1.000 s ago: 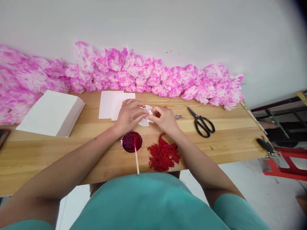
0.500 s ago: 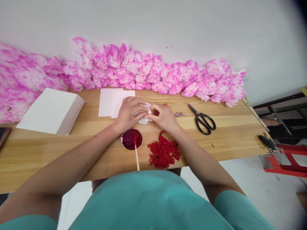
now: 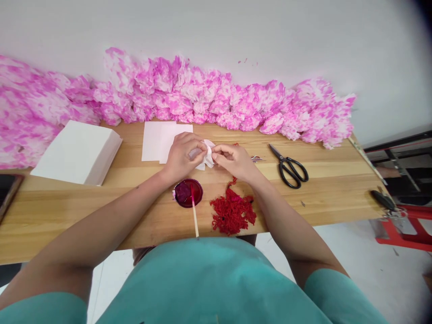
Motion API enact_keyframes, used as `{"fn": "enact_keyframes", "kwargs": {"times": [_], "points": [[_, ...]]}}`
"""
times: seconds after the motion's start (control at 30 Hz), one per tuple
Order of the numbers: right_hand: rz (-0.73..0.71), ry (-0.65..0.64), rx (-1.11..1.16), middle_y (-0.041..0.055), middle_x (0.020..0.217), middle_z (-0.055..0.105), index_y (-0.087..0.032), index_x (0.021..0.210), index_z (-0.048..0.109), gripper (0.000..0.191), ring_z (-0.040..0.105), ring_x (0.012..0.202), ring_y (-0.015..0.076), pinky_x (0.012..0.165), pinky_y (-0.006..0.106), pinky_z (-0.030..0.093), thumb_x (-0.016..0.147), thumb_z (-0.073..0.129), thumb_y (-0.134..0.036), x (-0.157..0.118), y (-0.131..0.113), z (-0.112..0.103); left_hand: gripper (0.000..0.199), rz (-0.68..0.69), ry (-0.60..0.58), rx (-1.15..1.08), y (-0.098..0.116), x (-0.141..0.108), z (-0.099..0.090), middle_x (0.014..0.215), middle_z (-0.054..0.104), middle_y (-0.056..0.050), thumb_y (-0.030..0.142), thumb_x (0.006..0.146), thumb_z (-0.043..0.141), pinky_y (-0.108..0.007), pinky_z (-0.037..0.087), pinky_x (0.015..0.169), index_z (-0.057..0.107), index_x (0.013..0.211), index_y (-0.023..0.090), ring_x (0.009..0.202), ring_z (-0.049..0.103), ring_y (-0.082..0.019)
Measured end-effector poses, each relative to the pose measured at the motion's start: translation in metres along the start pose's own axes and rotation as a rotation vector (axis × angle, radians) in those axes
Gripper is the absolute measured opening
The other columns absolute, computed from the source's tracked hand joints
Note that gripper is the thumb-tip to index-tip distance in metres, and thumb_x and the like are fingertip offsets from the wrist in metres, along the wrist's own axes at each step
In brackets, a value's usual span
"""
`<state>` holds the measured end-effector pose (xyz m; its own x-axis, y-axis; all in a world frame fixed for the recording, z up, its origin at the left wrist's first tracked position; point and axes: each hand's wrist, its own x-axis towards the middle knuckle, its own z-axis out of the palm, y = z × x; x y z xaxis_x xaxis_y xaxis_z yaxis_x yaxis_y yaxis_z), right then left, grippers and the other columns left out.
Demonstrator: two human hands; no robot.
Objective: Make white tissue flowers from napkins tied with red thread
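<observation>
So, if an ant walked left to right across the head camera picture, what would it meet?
Dark flat thing → white paper stack → loose white sheets → left hand → crumpled white piece → right hand → black scissors → red stool-like thing.

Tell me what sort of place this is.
Probably a small craft workspace: ruffled pink-and-white bundles line the back of a wooden table, with black-handled scissors and a dish of what looks like red dye nearer the person.
</observation>
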<state>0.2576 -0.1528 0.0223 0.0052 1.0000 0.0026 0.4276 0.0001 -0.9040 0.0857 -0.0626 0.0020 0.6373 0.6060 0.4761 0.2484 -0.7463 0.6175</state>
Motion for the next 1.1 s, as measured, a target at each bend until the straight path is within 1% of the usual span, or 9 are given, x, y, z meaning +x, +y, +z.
{"fn": "enact_keyframes", "kwargs": {"times": [0.13, 0.27, 0.4, 0.47, 0.63, 0.73, 0.83, 0.97, 1.1], "points": [[-0.02, 0.032, -0.018, 0.0001, 0.074, 0.065, -0.017, 0.084, 0.068, 0.02, 0.053, 0.062, 0.0108, 0.06, 0.023, 0.041, 0.083, 0.054, -0.031, 0.0, -0.001, 0.0, 0.011, 0.0, -0.008, 0.008, -0.001, 0.0, 0.0, 0.095, 0.07, -0.004, 0.027, 0.085, 0.058, -0.038, 0.042, 0.09, 0.066, 0.08, 0.021, 0.094, 0.061, -0.021], [-0.015, 0.066, -0.015, -0.0004, 0.069, 0.064, -0.017, 0.079, 0.067, 0.02, 0.053, 0.06, 0.0106, 0.059, 0.023, 0.04, 0.083, 0.055, -0.032, 0.0, 0.0, 0.001, 0.011, 0.019, 0.001, -0.008, 0.0, 0.0, 0.0, 0.094, 0.07, -0.004, 0.027, 0.085, 0.059, -0.037, 0.042, 0.088, 0.066, 0.08, 0.02, 0.093, 0.061, -0.02], [0.0, 0.119, -0.021, -0.0004, 0.068, 0.065, -0.017, 0.08, 0.069, 0.02, 0.054, 0.059, 0.0108, 0.058, 0.023, 0.041, 0.083, 0.056, -0.032, 0.001, 0.002, 0.002, 0.013, 0.008, 0.052, -0.021, 0.001, -0.001, -0.001, 0.097, 0.069, -0.005, 0.03, 0.085, 0.06, -0.038, 0.042, 0.089, 0.066, 0.082, 0.02, 0.095, 0.06, -0.021], [-0.009, 0.158, -0.043, -0.0005, 0.068, 0.066, -0.017, 0.081, 0.07, 0.021, 0.054, 0.058, 0.0107, 0.057, 0.023, 0.04, 0.083, 0.056, -0.031, 0.0, 0.001, 0.003, 0.014, 0.029, 0.082, -0.021, 0.001, -0.002, -0.001, 0.098, 0.068, -0.006, 0.031, 0.085, 0.061, -0.038, 0.042, 0.088, 0.065, 0.08, 0.019, 0.096, 0.059, -0.022], [-0.124, 0.243, -0.188, -0.0002, 0.07, 0.068, -0.017, 0.083, 0.072, 0.02, 0.055, 0.06, 0.0112, 0.058, 0.023, 0.038, 0.086, 0.054, -0.025, -0.002, -0.003, 0.008, 0.015, 0.093, 0.083, 0.017, -0.001, -0.003, 0.0, 0.096, 0.067, -0.006, 0.033, 0.084, 0.064, -0.04, 0.041, 0.09, 0.067, 0.077, 0.02, 0.099, 0.059, -0.023], [-0.232, 0.264, -0.333, 0.0005, 0.07, 0.066, -0.018, 0.081, 0.072, 0.02, 0.056, 0.063, 0.0119, 0.062, 0.024, 0.039, 0.087, 0.053, -0.022, -0.003, -0.002, 0.013, 0.015, 0.082, 0.067, 0.028, -0.002, -0.003, 0.001, 0.098, 0.067, -0.006, 0.034, 0.084, 0.063, -0.04, 0.041, 0.09, 0.066, 0.078, 0.02, 0.099, 0.059, -0.022], [-0.293, 0.279, -0.414, 0.001, 0.07, 0.065, -0.018, 0.079, 0.071, 0.021, 0.056, 0.063, 0.0121, 0.063, 0.025, 0.039, 0.088, 0.052, -0.02, -0.004, -0.002, 0.017, 0.016, 0.065, 0.055, 0.03, -0.001, -0.002, 0.001, 0.096, 0.067, -0.006, 0.032, 0.085, 0.06, -0.04, 0.041, 0.09, 0.065, 0.077, 0.02, 0.097, 0.059, -0.022], [-0.255, 0.294, -0.378, 0.001, 0.073, 0.068, -0.019, 0.082, 0.071, 0.019, 0.057, 0.064, 0.0121, 0.064, 0.025, 0.04, 0.087, 0.053, -0.02, -0.003, -0.002, 0.018, 0.014, 0.054, 0.027, 0.019, 0.001, -0.002, -0.001, 0.097, 0.067, -0.006, 0.029, 0.085, 0.057, -0.04, 0.041, 0.09, 0.064, 0.078, 0.019, 0.097, 0.059, -0.022], [-0.153, 0.31, -0.207, 0.0, 0.071, 0.068, -0.018, 0.08, 0.072, 0.018, 0.057, 0.062, 0.0113, 0.061, 0.024, 0.042, 0.085, 0.055, -0.022, -0.001, 0.0, 0.017, 0.013, 0.025, 0.023, 0.006, 0.003, -0.002, -0.003, 0.099, 0.066, -0.006, 0.029, 0.085, 0.056, -0.04, 0.042, 0.09, 0.065, 0.081, 0.019, 0.097, 0.058, -0.022]]}}
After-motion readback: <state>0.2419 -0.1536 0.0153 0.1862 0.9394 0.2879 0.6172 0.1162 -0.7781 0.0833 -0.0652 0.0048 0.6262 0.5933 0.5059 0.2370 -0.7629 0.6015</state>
